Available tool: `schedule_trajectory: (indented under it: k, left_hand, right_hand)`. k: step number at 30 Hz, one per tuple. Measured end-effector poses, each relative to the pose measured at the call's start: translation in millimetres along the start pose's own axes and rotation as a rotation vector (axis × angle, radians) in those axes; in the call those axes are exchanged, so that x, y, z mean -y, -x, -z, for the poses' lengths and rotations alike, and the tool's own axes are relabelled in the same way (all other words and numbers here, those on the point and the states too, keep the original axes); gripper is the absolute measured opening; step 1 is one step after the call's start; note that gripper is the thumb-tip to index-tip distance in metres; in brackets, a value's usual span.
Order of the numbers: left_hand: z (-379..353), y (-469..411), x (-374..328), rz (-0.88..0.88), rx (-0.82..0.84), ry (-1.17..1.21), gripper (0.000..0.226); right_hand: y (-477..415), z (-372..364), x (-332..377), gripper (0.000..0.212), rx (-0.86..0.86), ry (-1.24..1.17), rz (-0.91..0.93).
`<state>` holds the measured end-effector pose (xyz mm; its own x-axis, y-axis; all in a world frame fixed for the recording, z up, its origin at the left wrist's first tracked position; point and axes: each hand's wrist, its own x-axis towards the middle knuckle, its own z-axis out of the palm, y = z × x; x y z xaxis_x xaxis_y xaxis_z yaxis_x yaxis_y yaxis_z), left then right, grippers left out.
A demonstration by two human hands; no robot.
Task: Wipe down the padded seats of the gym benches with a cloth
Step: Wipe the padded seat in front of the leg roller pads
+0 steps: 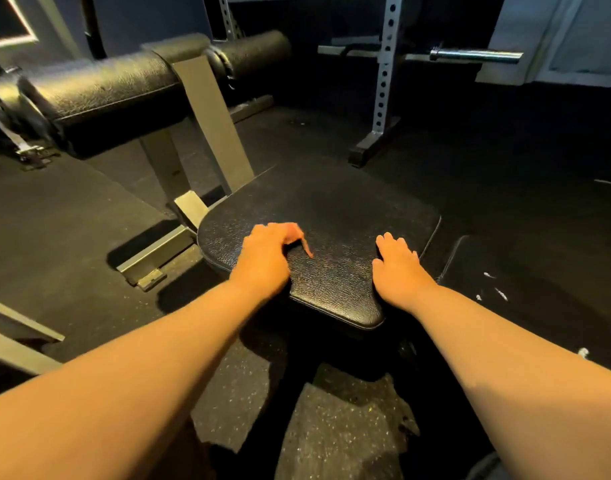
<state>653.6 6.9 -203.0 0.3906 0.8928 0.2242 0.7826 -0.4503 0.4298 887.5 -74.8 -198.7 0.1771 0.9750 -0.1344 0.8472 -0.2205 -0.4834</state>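
Seat: the black, textured vinyl padded seat [332,216] stood low over the speckled rubber floor [342,431], its narrow rounded end nearest the camera.
Left hand: the left hand [266,258] rested on the seat's left edge, fingers curled under, index finger pointing down onto the pad; no cloth showed in it.
Right hand: the right hand [397,265] lay flat on the seat's right edge, fingers straight, holding nothing.
Behind: black roller pads [103,88] on a grey steel frame [210,123]; a perforated rack upright [385,64] with a barbell [477,56].
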Motion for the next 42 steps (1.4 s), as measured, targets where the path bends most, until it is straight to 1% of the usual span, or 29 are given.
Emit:
schedule_trajectory:
  k: [1, 2, 3, 4, 6, 8, 11, 13, 14, 15, 17, 18, 20, 21, 22, 24, 26, 28, 30, 31, 32, 33, 36, 38, 39, 40, 42]
  left_hand:
    - [-1.3, -3.7, 1.0, 0.105, -0.050, -0.038, 0.053]
    - [-8.1, -3.2, -11.9, 0.180, -0.066, -0.088, 0.052]
    - [-18.5, 0.9, -32.5, 0.221, -0.077, -0.117, 0.048]
    - [-29.2, 7.5, -54.2, 0.213, -0.070, -0.109, 0.044]
    - [-46.9, 25.1, -96.2, 0.040, -0.032, -0.044, 0.042]
    - [-52.1, 39.2, -116.8, -0.164, 0.095, -0.011, 0.041]
    - [-27.3, 36.8, -100.2, -0.303, 0.260, -0.009, 0.052]
    - [-10.6, 31.8, -73.2, -0.360, 0.278, -0.006, 0.050]
    - [-4.1, 28.8, -56.5, -0.317, 0.262, 0.003, 0.047]
    - [-2.2, 23.9, -35.9, -0.227, 0.241, 0.021, 0.044]
    - [2.7, 18.2, -18.7, -0.032, 0.212, 0.063, 0.029]
    - [3.5, 16.6, -23.0, 0.053, 0.181, 0.055, 0.028]
    - [-10.2, 12.2, -45.4, 0.278, 0.089, -0.048, 0.038]
    - [-19.5, 11.8, -64.7, 0.353, 0.062, -0.107, 0.042]
    - [-29.8, 12.2, -86.8, 0.350, 0.061, -0.114, 0.044]
    - [-53.3, 15.8, -127.0, 0.141, 0.126, -0.048, 0.045]
    - [-64.8, 17.5, -140.9, -0.080, 0.267, -0.008, 0.050]
    - [-53.7, 16.8, -132.2, -0.223, 0.357, 0.020, 0.059]
    - [-37.1, 21.2, -110.6, -0.395, 0.385, 0.009, 0.064]
    - [-28.1, 22.1, -95.5, -0.436, 0.374, -0.003, 0.064]
    - [-18.2, 20.5, -78.3, -0.430, 0.335, -0.023, 0.063]
    - [-11.3, 17.2, -59.4, -0.377, 0.281, -0.042, 0.060]
    - [4.4, 0.0, -23.3, -0.064, 0.124, -0.116, 0.047]
    - [-2.8, -9.8, -27.3, 0.123, 0.052, -0.159, 0.039]
    - [-11.0, -12.3, -38.3, 0.153, 0.024, -0.145, 0.039]
    - [-21.3, -12.6, -52.6, 0.128, 0.027, -0.104, 0.041]
    - [-38.5, -7.5, -82.7, -0.019, 0.082, -0.020, 0.048]
  right_hand:
    - [1.6, 4.2, 0.1, 0.038, 0.030, -0.018, -0.005]
    - [4.4, 8.5, -1.1, 0.044, 0.065, -0.039, -0.011]
    - [7.3, 12.9, -2.4, 0.050, 0.101, -0.055, -0.015]
    - [8.9, 16.8, -4.4, 0.053, 0.120, -0.063, -0.016]
    - [10.5, 24.4, -7.6, 0.050, 0.096, -0.070, -0.016]
    - [11.8, 29.1, -9.4, 0.047, 0.078, -0.074, -0.021]
    - [9.7, 26.2, -8.3, 0.049, 0.105, -0.027, 0.027]
    - [8.1, 23.6, -6.4, 0.049, 0.109, 0.014, 0.046]
    - [7.7, 24.5, -5.5, 0.049, 0.114, 0.010, 0.053]
    - [8.2, 27.4, -4.8, 0.051, 0.122, -0.015, 0.055]
    - [8.2, 34.8, -11.9, 0.055, 0.100, -0.098, 0.049]
    - [8.5, 38.1, -18.1, 0.057, 0.087, -0.129, 0.047]
    - [13.8, 41.8, -28.4, 0.059, 0.105, -0.138, 0.056]
    - [18.2, 41.2, -32.5, 0.060, 0.121, -0.131, 0.067]
    - [22.3, 39.2, -36.2, 0.061, 0.137, -0.124, 0.082]
    - [29.7, 34.4, -40.4, 0.062, 0.151, -0.097, 0.115]
    - [33.3, 30.8, -41.1, 0.063, 0.148, -0.100, 0.121]
    - [33.5, 28.8, -40.8, 0.063, 0.138, -0.116, 0.102]
    - [29.5, 27.5, -39.5, 0.062, 0.129, -0.097, 0.114]
    - [25.9, 26.8, -38.0, 0.063, 0.130, -0.071, 0.130]
    - [21.9, 26.2, -35.9, 0.063, 0.139, -0.046, 0.147]
    - [18.4, 25.5, -31.7, 0.063, 0.155, -0.031, 0.163]
    - [9.8, 19.0, -12.4, 0.060, 0.183, -0.021, 0.180]
    - [2.7, 14.0, 2.0, 0.056, 0.161, -0.018, 0.208]
    - [-2.4, 11.4, 7.9, 0.055, 0.138, -0.018, 0.229]
    - [-8.7, 7.6, 11.9, 0.054, 0.113, -0.035, 0.246]
    - [-18.3, -0.8, 15.2, 0.053, 0.067, -0.125, 0.238]
